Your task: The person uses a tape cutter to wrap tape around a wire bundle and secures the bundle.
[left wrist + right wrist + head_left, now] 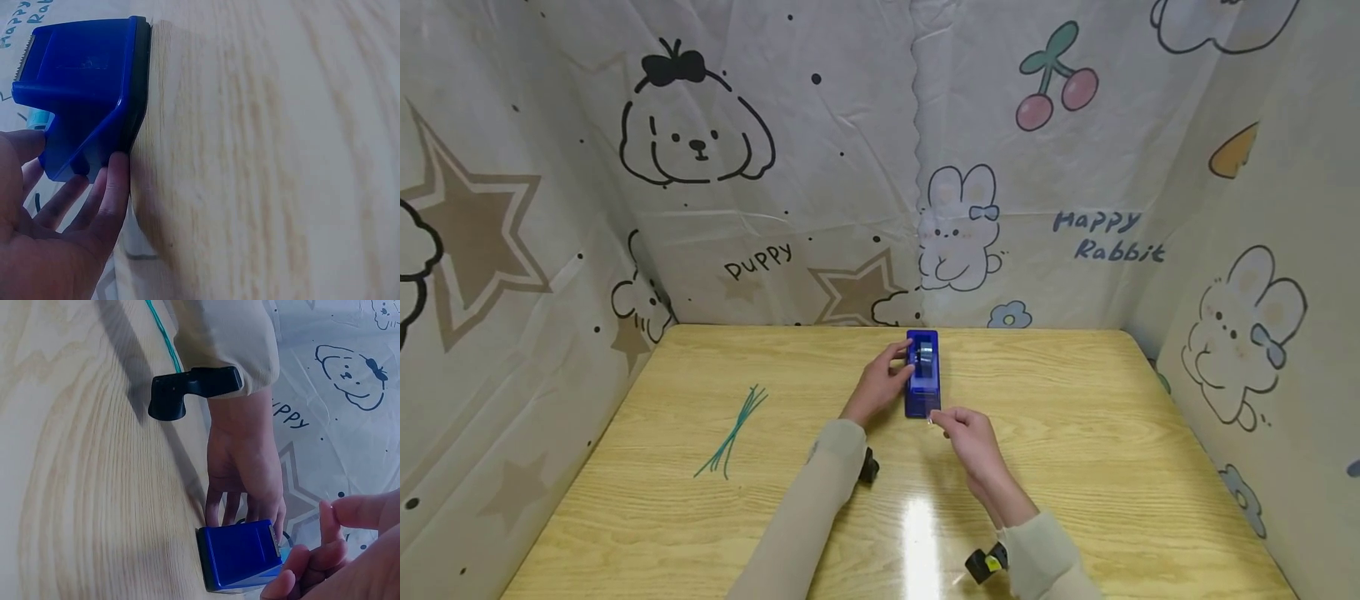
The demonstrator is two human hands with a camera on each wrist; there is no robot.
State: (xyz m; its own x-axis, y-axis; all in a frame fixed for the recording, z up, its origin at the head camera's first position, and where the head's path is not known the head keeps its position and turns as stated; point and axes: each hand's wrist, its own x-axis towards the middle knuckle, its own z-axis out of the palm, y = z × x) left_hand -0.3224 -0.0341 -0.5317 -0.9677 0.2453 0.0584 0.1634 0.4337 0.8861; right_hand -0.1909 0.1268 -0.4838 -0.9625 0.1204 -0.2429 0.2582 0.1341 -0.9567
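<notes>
A blue tape dispenser [914,385] stands on the table, with a roll of clear tape [927,357] in its well. My left hand [880,382] holds its left side, thumb and fingers spread along the body, as the left wrist view also shows [69,219]. At the dispenser's near end, my right hand [972,442] pinches the end of the tape between thumb and forefinger. The strip itself is thin and hard to make out. In the right wrist view the toothed cutting edge [274,542] lies close to the right fingers.
Several thin green strands [735,432] lie crossed in a loose bundle on the left of the wooden table [1060,375]. Patterned cloth [850,108] hangs behind and on both sides. Each wrist carries a black camera [169,397].
</notes>
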